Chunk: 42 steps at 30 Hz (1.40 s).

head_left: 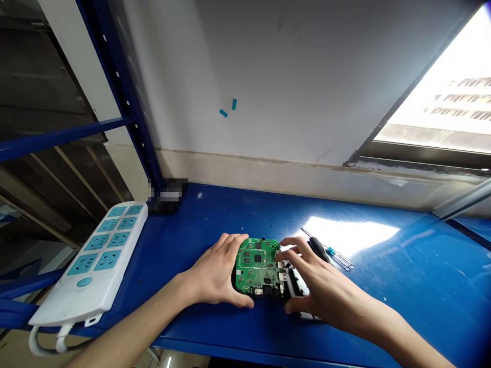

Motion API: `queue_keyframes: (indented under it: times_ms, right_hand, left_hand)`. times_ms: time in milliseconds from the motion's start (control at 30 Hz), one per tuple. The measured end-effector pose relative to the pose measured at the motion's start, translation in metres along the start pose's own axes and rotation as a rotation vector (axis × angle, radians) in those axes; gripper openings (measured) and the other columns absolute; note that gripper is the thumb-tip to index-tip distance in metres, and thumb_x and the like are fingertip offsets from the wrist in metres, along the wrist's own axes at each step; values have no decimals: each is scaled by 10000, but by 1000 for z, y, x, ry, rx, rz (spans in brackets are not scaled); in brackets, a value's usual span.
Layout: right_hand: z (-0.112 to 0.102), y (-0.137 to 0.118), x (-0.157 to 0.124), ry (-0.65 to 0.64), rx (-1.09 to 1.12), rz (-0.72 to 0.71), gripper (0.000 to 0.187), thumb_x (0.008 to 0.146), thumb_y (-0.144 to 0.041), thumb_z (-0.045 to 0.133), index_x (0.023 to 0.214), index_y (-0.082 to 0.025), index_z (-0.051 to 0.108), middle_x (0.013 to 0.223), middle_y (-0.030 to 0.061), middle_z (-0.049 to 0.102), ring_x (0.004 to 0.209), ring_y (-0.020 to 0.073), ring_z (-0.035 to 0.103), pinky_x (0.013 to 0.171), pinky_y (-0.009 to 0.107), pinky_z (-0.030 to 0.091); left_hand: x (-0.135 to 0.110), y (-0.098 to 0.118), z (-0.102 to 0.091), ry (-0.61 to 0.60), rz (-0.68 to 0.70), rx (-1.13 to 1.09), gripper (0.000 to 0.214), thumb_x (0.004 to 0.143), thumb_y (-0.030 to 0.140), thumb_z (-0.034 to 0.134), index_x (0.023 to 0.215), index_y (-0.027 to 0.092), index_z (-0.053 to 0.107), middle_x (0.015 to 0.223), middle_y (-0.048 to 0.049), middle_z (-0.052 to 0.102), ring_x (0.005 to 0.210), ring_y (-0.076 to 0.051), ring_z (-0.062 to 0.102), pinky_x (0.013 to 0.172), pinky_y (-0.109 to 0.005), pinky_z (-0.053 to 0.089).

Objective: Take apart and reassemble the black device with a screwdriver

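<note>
A green circuit board (258, 267) sits in a black rounded case on the blue bench. My left hand (215, 271) wraps round the left edge of the case, fingers over the top corner and thumb under the front. My right hand (312, 283) curls over the right side, fingertips touching the board's right edge by the connectors and thumb at the front corner. A white part (297, 286) lies partly under my right hand.
Two thin screwdrivers (330, 250) lie just right of the board. A white power strip with teal sockets (95, 260) hangs over the bench's left edge. The blue bench top (402, 286) runs to a wall behind and a window at right.
</note>
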State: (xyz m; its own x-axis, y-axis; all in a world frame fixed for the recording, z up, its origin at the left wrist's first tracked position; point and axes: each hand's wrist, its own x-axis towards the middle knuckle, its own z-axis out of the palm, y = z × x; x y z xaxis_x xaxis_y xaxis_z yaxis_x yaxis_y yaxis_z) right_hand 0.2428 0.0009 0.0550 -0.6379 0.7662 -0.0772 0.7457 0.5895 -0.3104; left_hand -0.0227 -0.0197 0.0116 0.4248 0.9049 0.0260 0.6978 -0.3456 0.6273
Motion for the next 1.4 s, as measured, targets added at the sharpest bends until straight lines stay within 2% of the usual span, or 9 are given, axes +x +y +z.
queue_keyframes:
  times_ms: [100,200,400,633,767,967,1400]
  right_hand:
    - [-2,4,-2,31,14,-64,493,843,-298,781,1287,-292,568,1646,117,292,1291,331,617,994,515,599]
    - [-3,8,-2,33,6,-114,427,907,-270,697,1310,-308,560,1644,100,346,1313,320,614,1009,510,597]
    - [-4,16,1,36,-23,-149,564,854,-245,743,1372,-331,540,1621,94,418,1304,338,624,995,522,607]
    - [-6,18,5,27,-48,-154,478,930,-259,662,1380,-330,517,1601,97,436,1309,316,620,1001,512,602]
    - [-2,20,7,60,-70,-189,505,926,-251,658,1397,-332,495,1566,98,468,1279,300,639,977,502,614]
    - [3,25,10,177,-56,-278,579,852,-195,682,1396,-288,505,1483,119,562,1259,294,655,963,468,622]
    - [11,29,18,236,-7,-266,607,802,-178,632,1360,-236,399,1436,175,613,1303,311,637,1003,520,592]
  left_hand:
    - [0,2,-1,0,-6,-10,1228,557,536,942,1549,225,288,1548,-184,424,1426,-441,384,1142,-624,397]
    - [0,2,-1,-2,-6,-14,1230,552,546,941,1548,237,289,1552,-180,420,1431,-446,375,1150,-624,386]
    - [0,0,-1,-17,-4,-28,1241,553,584,931,1556,250,282,1558,-180,415,1433,-453,365,1139,-634,390]
    - [0,-2,0,10,12,-29,1243,528,569,950,1537,224,311,1527,-177,448,1407,-449,396,1145,-618,395]
    - [1,-3,1,-2,10,-12,1251,535,572,949,1544,232,292,1541,-177,433,1416,-447,382,1147,-620,391]
    - [0,-1,-1,-14,5,-37,1252,551,609,930,1552,252,269,1552,-175,415,1431,-453,369,1144,-633,387]
    - [-2,-1,-2,-23,-34,-102,1322,531,636,929,1584,237,236,1559,-201,402,1456,-491,334,1136,-682,371]
